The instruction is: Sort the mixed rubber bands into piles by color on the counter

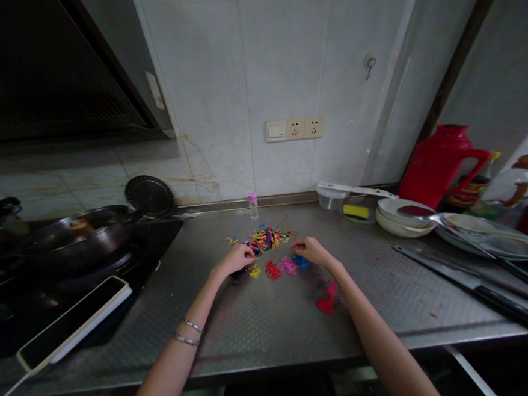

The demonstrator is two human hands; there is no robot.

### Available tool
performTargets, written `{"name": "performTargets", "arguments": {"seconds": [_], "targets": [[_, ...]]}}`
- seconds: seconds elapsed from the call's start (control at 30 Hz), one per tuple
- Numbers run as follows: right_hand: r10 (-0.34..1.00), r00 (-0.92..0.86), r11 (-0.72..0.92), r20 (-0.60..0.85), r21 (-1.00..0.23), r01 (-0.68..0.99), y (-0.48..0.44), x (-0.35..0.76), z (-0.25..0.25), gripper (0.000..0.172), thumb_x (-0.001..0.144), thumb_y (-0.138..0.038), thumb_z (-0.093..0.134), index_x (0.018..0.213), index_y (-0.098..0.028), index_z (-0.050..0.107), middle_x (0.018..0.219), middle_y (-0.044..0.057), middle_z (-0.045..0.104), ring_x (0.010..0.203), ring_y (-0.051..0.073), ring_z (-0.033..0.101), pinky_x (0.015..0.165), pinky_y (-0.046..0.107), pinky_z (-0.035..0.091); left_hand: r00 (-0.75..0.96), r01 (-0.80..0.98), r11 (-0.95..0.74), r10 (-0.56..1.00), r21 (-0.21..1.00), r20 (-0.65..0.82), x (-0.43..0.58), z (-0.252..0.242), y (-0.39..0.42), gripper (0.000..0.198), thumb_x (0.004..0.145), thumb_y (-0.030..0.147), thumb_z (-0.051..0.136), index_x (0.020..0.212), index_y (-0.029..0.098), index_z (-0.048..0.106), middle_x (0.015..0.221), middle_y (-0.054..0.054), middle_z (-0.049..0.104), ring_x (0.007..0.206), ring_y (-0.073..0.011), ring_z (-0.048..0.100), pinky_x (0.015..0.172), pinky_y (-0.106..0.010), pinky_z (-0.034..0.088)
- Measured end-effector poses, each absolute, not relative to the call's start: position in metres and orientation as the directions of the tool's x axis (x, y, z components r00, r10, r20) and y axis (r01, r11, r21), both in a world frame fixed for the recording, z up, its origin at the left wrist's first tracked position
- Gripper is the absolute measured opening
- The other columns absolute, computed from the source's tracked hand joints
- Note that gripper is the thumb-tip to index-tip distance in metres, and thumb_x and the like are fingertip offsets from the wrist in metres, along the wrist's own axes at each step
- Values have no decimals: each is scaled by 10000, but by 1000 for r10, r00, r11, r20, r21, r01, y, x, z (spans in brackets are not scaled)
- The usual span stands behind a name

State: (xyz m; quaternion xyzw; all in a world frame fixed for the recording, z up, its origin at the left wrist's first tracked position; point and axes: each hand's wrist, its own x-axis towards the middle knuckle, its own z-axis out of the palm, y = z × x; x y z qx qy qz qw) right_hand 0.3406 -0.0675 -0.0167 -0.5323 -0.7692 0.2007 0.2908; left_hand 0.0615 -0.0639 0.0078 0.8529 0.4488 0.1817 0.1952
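Note:
A mixed pile of tiny coloured pieces lies on the metal counter; they look like thin bands or clips, too small to tell. Before it sit sorted heaps: yellow, red, pink and blue. My left hand is closed in a pinch at the pile's left side, just above the yellow heap, with dark pieces partly hidden under it. At the right my right hand also pinches, beside the blue heap. What either holds is too small to make out.
A clear bottle with a pink cap stands behind the pile. A clear bag with red shapes lies near my right forearm. Bowls, a long knife and a red jug are rightward; a wok and phone leftward.

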Motion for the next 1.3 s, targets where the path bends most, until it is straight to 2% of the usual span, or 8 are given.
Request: {"name": "performTargets", "arguments": {"seconds": [0.2,0.33,0.57,0.7,0.83,1.0,1.13,1.3], "targets": [[928,-275,373,253,-589,717,-67,341,-18,321,645,-164,444,852,-142,688,677,13,640,584,102,517,578,183,379,563,647,-497,823,578,77,59,9,-64,189,654,198,514,698,125,683,651,-29,654,598,-125,547,575,-194,375],[933,-243,356,265,-594,721,-66,342,-19,305,650,-165,457,848,-145,688,693,18,649,608,112,536,588,188,389,556,616,-493,825,615,104,60,10,-64,220,679,237,505,708,114,685,653,-30,654,591,-123,546,572,-199,380],[927,-194,350,320,-561,750,-58,342,-20,287,679,-169,463,868,-169,678,794,41,663,702,141,574,648,205,409,363,554,-432,894,711,260,47,15,-53,268,715,297,496,719,107,684,695,-55,672,660,-148,574,644,-233,418],[912,-216,375,348,-497,783,-47,338,-14,318,702,-156,439,925,-179,664,866,47,658,742,136,573,663,194,400,247,535,-375,926,757,284,39,12,-45,245,692,310,532,726,120,681,722,-56,678,695,-159,585,670,-248,430],[932,-219,329,287,-425,843,-35,332,-13,332,699,-148,451,953,-206,657,903,50,651,744,132,572,653,187,391,203,534,-341,940,774,275,38,11,-44,245,687,309,536,744,120,680,728,-56,677,691,-157,587,655,-244,431],[949,-212,289,234,-369,884,-29,329,-14,279,686,-148,484,880,-220,671,885,51,652,750,136,575,620,174,380,209,517,-341,940,785,271,42,13,-49,267,691,330,537,740,109,679,713,-64,675,670,-151,584,635,-240,427],[939,-231,316,253,-378,870,-30,329,-12,215,693,-172,499,805,-208,679,875,53,655,781,143,575,638,174,380,189,504,-323,946,801,262,42,12,-49,253,685,308,538,736,101,674,704,-68,673,658,-150,583,626,-241,431],[951,-203,291,235,-446,847,-30,334,-7,212,684,-172,502,781,-195,690,807,41,666,699,132,578,587,174,378,167,503,-307,952,808,258,39,8,-45,228,678,281,539,741,106,669,709,-63,673,667,-153,586,630,-242,435]]}}
